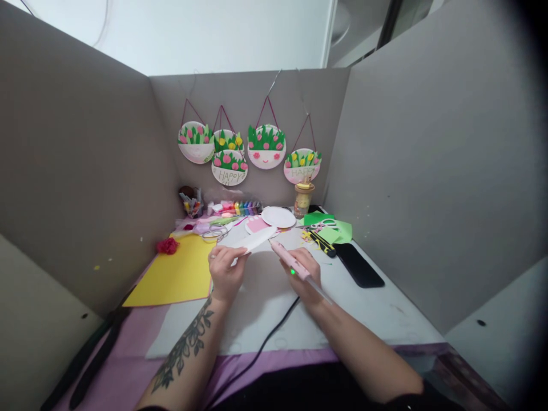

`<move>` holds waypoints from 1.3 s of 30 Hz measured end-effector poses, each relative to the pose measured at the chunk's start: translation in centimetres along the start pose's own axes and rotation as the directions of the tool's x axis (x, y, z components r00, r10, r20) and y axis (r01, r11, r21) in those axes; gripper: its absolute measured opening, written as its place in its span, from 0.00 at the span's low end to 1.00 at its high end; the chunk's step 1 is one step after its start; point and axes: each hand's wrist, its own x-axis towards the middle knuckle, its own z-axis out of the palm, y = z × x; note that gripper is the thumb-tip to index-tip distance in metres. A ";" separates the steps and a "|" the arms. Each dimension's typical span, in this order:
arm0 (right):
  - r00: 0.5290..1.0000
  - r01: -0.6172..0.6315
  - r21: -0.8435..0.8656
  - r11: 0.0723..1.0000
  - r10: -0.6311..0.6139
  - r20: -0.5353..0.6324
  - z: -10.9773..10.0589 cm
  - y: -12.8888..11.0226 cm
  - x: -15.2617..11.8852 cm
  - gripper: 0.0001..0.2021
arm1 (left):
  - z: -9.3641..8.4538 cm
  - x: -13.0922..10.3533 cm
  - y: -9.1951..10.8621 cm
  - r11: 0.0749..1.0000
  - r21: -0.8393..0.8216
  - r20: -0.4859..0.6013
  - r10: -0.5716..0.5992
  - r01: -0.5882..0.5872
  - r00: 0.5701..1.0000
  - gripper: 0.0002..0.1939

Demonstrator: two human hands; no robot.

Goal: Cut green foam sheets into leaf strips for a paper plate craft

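Note:
My left hand (226, 271) is closed on a white paper piece (259, 240), pinching it at its left end so that it slants up to the right. In my right hand (305, 274) is a pink glue pen (291, 260) with a green light on its side. The pen's tip points up and left, close to the lower edge of the white piece; I cannot tell whether they touch. Just beyond them lie a round white plate (278, 217) and a pink and white piece (257, 225).
Yellow sheet (171, 274) and red pompom (167, 246) lie left. Black phone (358, 265), green paper (342, 229), scissors (324, 224) and yellow-black cutter (322, 244) lie right. Behind stand a cup (303, 201) and pen holder (191, 202). A black cable (274, 331) crosses the front.

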 end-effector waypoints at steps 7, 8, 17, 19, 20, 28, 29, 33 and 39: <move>1.000 0.000 -0.042 0.999 0.000 -0.007 0.2 0.1 0.0 0.06 | 0.0 0.0 0.0 1.000 0.000 -0.019 0.011 -0.011 1.000 0.03; 1.000 0.008 -0.047 0.999 -0.009 -0.005 0.2 0.1 0.0 0.06 | 0.0 0.0 0.0 1.000 0.000 -0.023 0.016 -0.016 1.000 0.03; 0.998 -0.001 -0.026 1.000 0.000 -0.060 -0.1 -0.2 0.2 0.06 | 0.2 -0.1 -0.2 0.999 -0.007 -0.029 0.041 -0.042 0.999 0.06; 0.999 0.001 -0.017 1.000 -0.002 -0.044 0.0 -0.1 0.1 0.05 | 0.2 -0.1 -0.2 0.999 -0.004 -0.028 0.043 -0.043 0.999 0.06; 0.999 0.004 -0.013 1.000 -0.005 -0.039 0.0 0.0 0.0 0.05 | 0.2 -0.1 -0.2 0.999 -0.005 -0.028 0.045 -0.045 0.999 0.06; 0.999 0.024 -0.023 0.999 -0.025 -0.040 0.1 0.1 0.0 0.05 | 0.1 -0.1 -0.2 0.998 -0.012 -0.044 0.055 -0.055 0.998 0.07; 0.999 0.032 -0.028 0.999 -0.033 -0.038 0.1 0.1 0.0 0.04 | 0.1 -0.1 -0.2 0.998 -0.011 -0.048 0.056 -0.056 0.997 0.07; 0.998 0.039 -0.035 0.999 -0.040 -0.044 0.1 0.1 0.1 0.04 | 0.1 -0.1 -0.2 0.999 -0.009 -0.045 0.049 -0.050 0.998 0.07; 0.999 -0.017 -0.035 0.999 0.016 -0.047 0.0 0.2 0.2 0.05 | 0.1 -0.1 -0.2 0.998 -0.014 -0.058 0.065 -0.066 0.996 0.06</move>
